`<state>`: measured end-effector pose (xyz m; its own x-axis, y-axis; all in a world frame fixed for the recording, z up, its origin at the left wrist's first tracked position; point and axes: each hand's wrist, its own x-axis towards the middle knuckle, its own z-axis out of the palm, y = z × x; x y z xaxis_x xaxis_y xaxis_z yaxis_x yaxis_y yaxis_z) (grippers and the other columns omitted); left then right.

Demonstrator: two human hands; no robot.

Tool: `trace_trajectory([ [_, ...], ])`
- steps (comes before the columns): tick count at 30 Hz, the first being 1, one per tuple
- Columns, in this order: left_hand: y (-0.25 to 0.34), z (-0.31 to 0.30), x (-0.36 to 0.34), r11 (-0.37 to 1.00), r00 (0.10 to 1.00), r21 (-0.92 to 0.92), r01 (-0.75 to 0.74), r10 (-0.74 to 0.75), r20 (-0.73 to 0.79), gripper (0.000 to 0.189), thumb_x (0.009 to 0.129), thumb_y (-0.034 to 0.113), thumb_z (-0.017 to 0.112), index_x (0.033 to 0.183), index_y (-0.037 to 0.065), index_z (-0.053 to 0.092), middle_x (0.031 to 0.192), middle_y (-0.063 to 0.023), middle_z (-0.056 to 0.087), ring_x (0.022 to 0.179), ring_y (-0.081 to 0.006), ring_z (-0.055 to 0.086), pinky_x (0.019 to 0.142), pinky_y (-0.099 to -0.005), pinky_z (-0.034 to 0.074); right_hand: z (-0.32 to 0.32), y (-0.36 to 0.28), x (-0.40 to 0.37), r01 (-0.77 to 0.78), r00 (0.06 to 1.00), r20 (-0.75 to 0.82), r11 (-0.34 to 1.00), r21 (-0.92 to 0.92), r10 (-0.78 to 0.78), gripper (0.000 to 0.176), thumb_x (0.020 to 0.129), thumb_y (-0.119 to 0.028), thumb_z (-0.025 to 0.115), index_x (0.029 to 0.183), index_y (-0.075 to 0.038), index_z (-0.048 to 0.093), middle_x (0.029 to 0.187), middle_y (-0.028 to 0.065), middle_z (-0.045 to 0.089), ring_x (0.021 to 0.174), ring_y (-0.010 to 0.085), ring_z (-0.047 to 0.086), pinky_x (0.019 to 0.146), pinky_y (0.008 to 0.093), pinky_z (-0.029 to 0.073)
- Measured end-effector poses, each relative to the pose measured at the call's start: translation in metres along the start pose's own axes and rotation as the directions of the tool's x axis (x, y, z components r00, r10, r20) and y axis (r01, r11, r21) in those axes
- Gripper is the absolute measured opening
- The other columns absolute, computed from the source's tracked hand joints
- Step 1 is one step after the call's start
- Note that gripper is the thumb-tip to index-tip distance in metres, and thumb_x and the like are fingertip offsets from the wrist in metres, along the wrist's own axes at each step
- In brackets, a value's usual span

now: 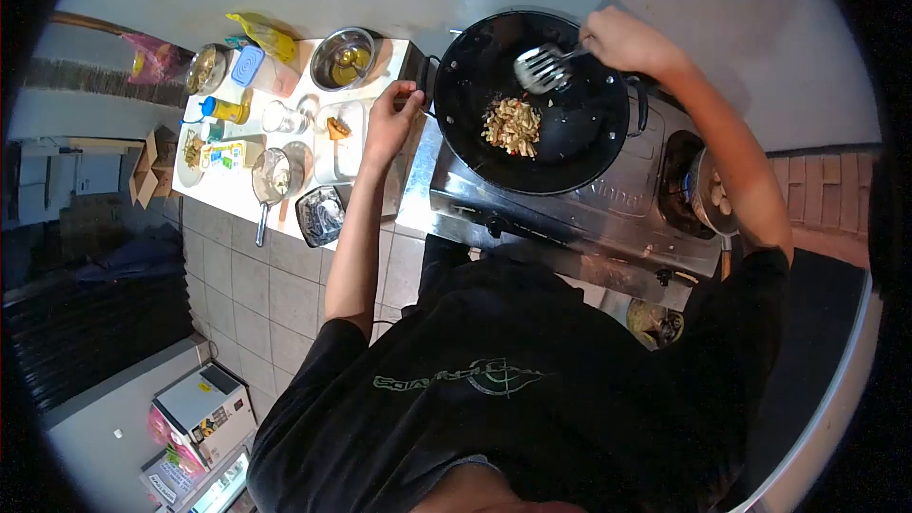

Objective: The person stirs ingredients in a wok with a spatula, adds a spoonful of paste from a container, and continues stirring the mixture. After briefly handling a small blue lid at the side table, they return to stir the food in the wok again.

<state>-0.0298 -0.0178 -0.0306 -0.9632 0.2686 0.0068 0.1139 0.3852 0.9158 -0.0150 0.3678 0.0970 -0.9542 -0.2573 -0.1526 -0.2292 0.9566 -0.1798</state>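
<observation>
Shirtfront; curled hands on wok handle, spatula

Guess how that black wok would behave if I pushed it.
The wok would probably stay stiff, since its body looks like metal with riveted loop handles. Its wide, curved bowl might rock if pushed at the rim. The loose chopped food inside could slide.

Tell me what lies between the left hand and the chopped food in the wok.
In the head view, the wok's left handle lies there, then a stretch of its dark inner wall; the slotted spatula is outside that stretch.
</observation>
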Motion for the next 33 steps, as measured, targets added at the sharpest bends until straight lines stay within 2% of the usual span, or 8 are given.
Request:
trace_trajectory([
  [4,0.000,0.000,0.001,0.997,1.000,-0.074,-0.002,0.004,0.026,0.022,0.096,0.015,0.066,0.112,0.000,0.064,0.094,-0.0059,0.071,0.085,-0.0128,0.065,0.080,-0.0275,0.050,0.001,-0.031,-0.019,0.018,0.987,0.158,0.996,0.091,-0.032,0.022,0.091,-0.017,0.060,0.105,-0.005,0.072,0.099,0.0174,0.071,0.092,0.0361,0.066,0.088,0.0428,0.052],
  [6,0.001,0.001,-0.003,0.995,0.999,-0.098,0.029,-0.027,0.019,0.021,0.096,0.014,0.066,0.112,0.000,0.064,0.094,-0.0056,0.070,0.085,-0.0127,0.065,0.080,-0.0274,0.050,-0.013,-0.027,-0.032,0.202,0.970,-0.158,0.975,0.091,-0.186,0.021,0.093,-0.017,0.060,0.110,-0.007,0.069,0.100,0.0149,0.070,0.097,0.0322,0.064,0.090,0.0410,0.051],
  [9,0.005,0.002,-0.005,0.991,0.999,-0.119,0.053,-0.052,0.006,0.020,0.096,0.014,0.065,0.111,0.000,0.064,0.093,-0.0046,0.070,0.085,-0.0120,0.064,0.080,-0.0268,0.050,-0.045,-0.021,-0.039,0.096,0.984,-0.162,0.983,0.154,-0.071,0.014,0.089,-0.013,0.062,0.100,-0.008,0.069,0.095,0.0169,0.070,0.094,0.0360,0.065,0.083,0.0434,0.053],
  [14,0.009,0.005,-0.007,0.991,0.997,-0.112,0.075,-0.078,-0.024,0.019,0.096,0.012,0.065,0.111,0.000,0.064,0.092,-0.0050,0.070,0.085,-0.0119,0.064,0.079,-0.0265,0.050,-0.051,-0.007,-0.022,0.114,0.975,-0.178,0.989,-0.098,-0.130,0.016,0.088,-0.009,0.062,0.103,-0.004,0.069,0.091,0.0181,0.069,0.089,0.0376,0.064,0.082,0.0429,0.051],
  [21,0.021,0.006,-0.012,0.993,0.995,-0.095,0.075,-0.080,-0.051,0.018,0.096,0.010,0.064,0.111,-0.001,0.065,0.091,-0.0051,0.070,0.082,-0.0121,0.063,0.078,-0.0264,0.050,-0.022,-0.028,0.021,-0.021,0.955,0.294,0.999,-0.034,0.030,0.018,0.086,-0.010,0.061,0.099,-0.003,0.070,0.095,0.0187,0.071,0.091,0.0372,0.065,0.083,0.0432,0.052],
  [24,0.020,0.006,-0.013,0.992,0.995,-0.094,0.078,-0.084,-0.056,0.018,0.096,0.010,0.064,0.111,0.000,0.065,0.092,-0.0050,0.070,0.081,-0.0118,0.063,0.078,-0.0262,0.050,-0.021,-0.034,0.016,0.181,0.967,0.157,0.975,0.131,-0.200,0.016,0.085,-0.013,0.064,0.098,-0.007,0.071,0.095,0.0161,0.071,0.096,0.0323,0.068,0.081,0.0413,0.053],
  [27,0.019,0.005,-0.015,0.990,0.996,-0.116,0.077,-0.082,-0.038,0.019,0.096,0.011,0.064,0.111,0.000,0.065,0.092,-0.0047,0.070,0.082,-0.0112,0.062,0.077,-0.0261,0.049,-0.044,-0.028,0.020,0.294,0.955,-0.037,0.955,0.042,-0.293,0.014,0.087,-0.013,0.062,0.097,-0.008,0.070,0.091,0.0151,0.071,0.091,0.0324,0.068,0.077,0.0436,0.052],
  [33,0.023,0.006,-0.014,0.986,0.993,-0.124,0.107,-0.111,-0.031,0.019,0.097,0.013,0.064,0.112,0.000,0.065,0.092,-0.0045,0.070,0.083,-0.0103,0.062,0.076,-0.0251,0.049,-0.026,-0.024,0.041,0.231,0.973,0.043,0.962,-0.143,-0.227,0.015,0.086,-0.016,0.062,0.096,-0.006,0.069,0.082,0.0161,0.069,0.085,0.0367,0.067,0.074,0.0462,0.052],
])
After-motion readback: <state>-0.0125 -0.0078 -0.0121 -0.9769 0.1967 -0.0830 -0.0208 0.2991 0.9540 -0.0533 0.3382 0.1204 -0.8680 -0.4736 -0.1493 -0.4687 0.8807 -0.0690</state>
